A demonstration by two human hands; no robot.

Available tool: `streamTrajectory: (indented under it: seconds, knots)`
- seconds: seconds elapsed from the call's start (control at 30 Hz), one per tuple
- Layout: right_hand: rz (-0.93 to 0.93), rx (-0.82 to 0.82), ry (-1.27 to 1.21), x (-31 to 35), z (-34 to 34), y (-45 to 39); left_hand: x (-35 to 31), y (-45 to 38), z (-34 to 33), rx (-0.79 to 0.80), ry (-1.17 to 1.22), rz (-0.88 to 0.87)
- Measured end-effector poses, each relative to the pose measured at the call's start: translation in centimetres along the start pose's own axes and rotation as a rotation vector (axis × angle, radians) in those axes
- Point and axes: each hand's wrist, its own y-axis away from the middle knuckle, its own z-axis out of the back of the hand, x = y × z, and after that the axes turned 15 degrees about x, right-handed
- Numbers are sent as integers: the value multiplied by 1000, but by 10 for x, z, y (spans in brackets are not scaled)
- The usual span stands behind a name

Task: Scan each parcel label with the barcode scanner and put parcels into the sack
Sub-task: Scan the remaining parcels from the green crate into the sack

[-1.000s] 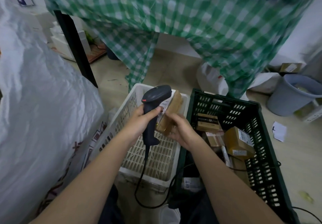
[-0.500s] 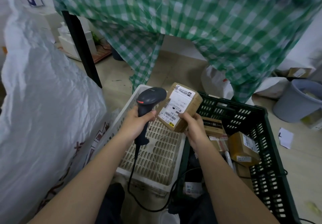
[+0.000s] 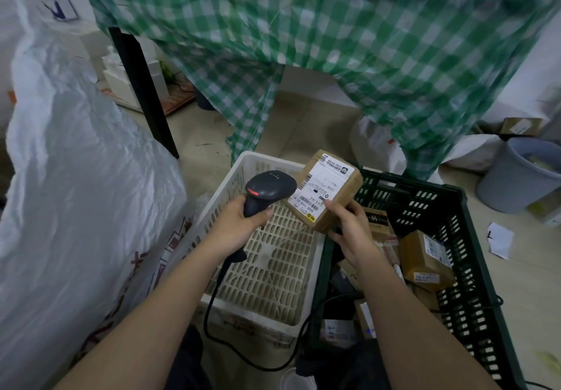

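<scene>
My left hand (image 3: pixel 235 225) grips the handle of a black corded barcode scanner (image 3: pixel 267 187), its head beside the parcel. My right hand (image 3: pixel 349 231) holds a brown cardboard parcel (image 3: pixel 326 190) from below, tilted so its white label with a barcode faces me. Both are above the white crate (image 3: pixel 273 268). A big white woven sack (image 3: pixel 76 192) bulges at the left. Several more brown parcels (image 3: pixel 425 260) lie in the dark green crate (image 3: pixel 455 237) at the right.
A table draped with a green checked cloth (image 3: pixel 334 40) stands ahead, its black leg (image 3: pixel 142 92) at the left. A grey bucket (image 3: pixel 519 174) and a paper scrap (image 3: pixel 499 239) are on the floor to the right. The scanner's cable (image 3: pixel 230 347) loops near my lap.
My right hand turned the parcel from edge-on until its label faces up, and lifted it slightly. The scanner head tilted toward the label. The view shifted a little.
</scene>
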Motion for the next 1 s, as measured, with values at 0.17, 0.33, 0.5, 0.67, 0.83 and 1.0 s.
streamTrajectory:
  seconds: [0.17, 0.33, 0.5, 0.67, 0.83, 1.0]
  knots:
    - [-139, 240, 369, 7, -8, 11, 0, -3, 1, -124, 60, -17]
    - [-105, 422, 835, 20, -23, 22, -3, 0, 7, -125, 39, -75]
    - [-169, 502, 930, 29, -21, 27, 6, 4, 18, 79, 10, 44]
    - [-62, 483, 797, 29, -22, 29, 8, 8, 22, 104, 96, 98]
    - [52, 81, 700, 27, -42, 28, 8, 6, 20, 4, 234, 103]
    - [130, -40, 685, 26, -56, 30, 5, 4, 20, -126, 377, 136]
